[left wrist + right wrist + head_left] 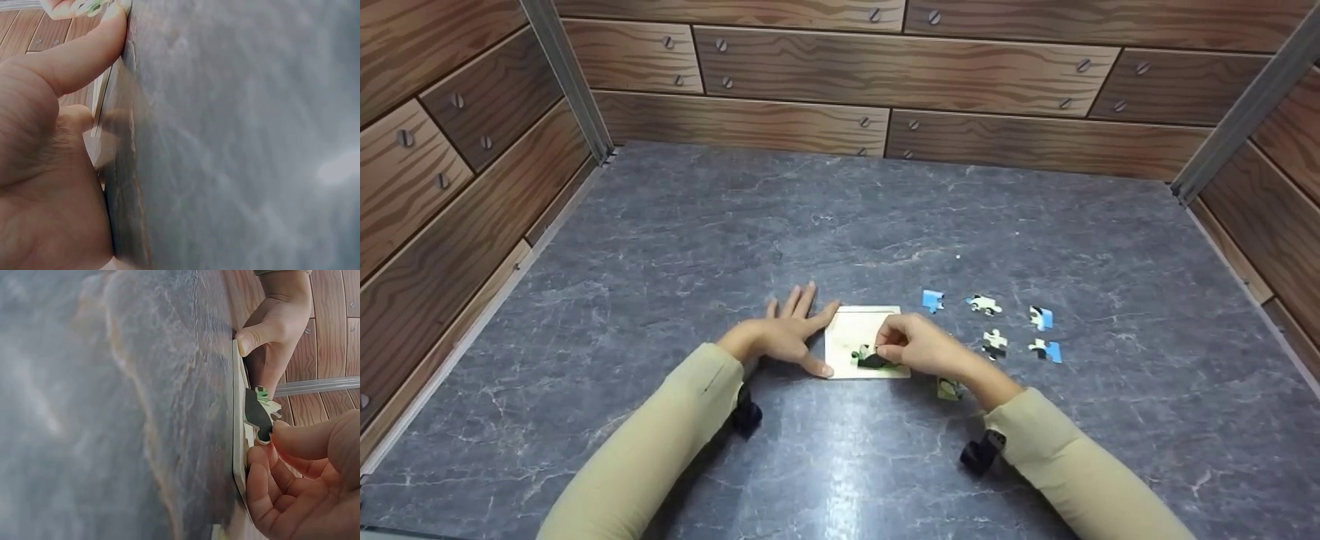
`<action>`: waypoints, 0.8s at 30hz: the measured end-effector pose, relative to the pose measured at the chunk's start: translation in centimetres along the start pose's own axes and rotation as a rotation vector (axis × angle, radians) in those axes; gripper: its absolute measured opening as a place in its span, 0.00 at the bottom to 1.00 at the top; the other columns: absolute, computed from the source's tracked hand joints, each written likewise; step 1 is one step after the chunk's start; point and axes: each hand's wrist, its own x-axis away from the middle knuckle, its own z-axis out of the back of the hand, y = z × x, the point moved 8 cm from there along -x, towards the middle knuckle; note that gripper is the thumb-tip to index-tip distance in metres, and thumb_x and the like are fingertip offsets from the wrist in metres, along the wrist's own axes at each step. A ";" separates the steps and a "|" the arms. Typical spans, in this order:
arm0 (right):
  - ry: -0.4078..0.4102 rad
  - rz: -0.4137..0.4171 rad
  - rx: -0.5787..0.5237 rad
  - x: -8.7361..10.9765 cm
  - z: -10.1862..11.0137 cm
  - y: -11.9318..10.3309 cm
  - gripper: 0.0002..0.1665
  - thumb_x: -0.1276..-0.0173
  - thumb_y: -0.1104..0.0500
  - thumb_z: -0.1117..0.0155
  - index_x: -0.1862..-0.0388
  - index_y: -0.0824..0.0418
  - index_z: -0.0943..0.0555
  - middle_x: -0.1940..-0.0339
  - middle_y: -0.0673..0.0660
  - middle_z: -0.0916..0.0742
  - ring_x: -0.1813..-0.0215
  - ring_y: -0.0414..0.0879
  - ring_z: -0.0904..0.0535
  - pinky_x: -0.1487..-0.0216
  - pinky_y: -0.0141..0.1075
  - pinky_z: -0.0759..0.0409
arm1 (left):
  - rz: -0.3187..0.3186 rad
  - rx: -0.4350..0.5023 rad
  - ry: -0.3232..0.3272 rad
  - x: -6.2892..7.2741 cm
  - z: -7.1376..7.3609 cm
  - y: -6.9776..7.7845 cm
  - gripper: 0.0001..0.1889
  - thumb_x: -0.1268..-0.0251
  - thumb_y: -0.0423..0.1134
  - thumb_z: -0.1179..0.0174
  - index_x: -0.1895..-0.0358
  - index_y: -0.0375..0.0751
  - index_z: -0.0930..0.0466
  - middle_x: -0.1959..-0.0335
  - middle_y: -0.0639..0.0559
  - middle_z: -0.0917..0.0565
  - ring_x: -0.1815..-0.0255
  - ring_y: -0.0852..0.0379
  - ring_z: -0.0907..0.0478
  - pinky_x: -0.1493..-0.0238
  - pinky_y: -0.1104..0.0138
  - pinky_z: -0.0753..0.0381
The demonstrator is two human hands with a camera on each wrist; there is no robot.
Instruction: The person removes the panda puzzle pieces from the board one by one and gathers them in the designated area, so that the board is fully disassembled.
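A pale, square puzzle board (pixel 851 322) lies flat on the dark table, with a raised rim along its far edge. My left hand (pixel 787 337) rests spread at the board's left side, thumb on the near left corner and index finger by the far left corner. Over the near right part of the board, my right hand (pixel 919 345) pinches a jigsaw piece (pixel 870 360) between thumb and fingers. In the right wrist view this jigsaw piece (pixel 259 410), black with green and cream, stands tilted over the board; the fingers hide one end.
Several loose jigsaw pieces lie right of the board, among them a blue piece (pixel 933 301), a blue-and-white piece (pixel 1045 350) and a white-and-black piece (pixel 994 343). A green piece (pixel 949 388) lies near the right wrist. Wood-patterned walls (pixel 900 67) enclose the table (pixel 720 210).
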 end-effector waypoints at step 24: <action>0.054 -0.072 -0.096 3.0 3.6 1.8 0.04 0.34 0.65 0.42 0.64 0.67 0.22 0.73 0.57 0.20 0.71 0.47 0.26 0.72 0.37 0.25 | 0.017 0.014 -0.019 0.0 0.0 0.0 0.57 0.54 0.64 0.37 0.27 0.65 0.71 0.30 0.50 0.84 0.32 0.52 0.88 0.37 0.49 0.85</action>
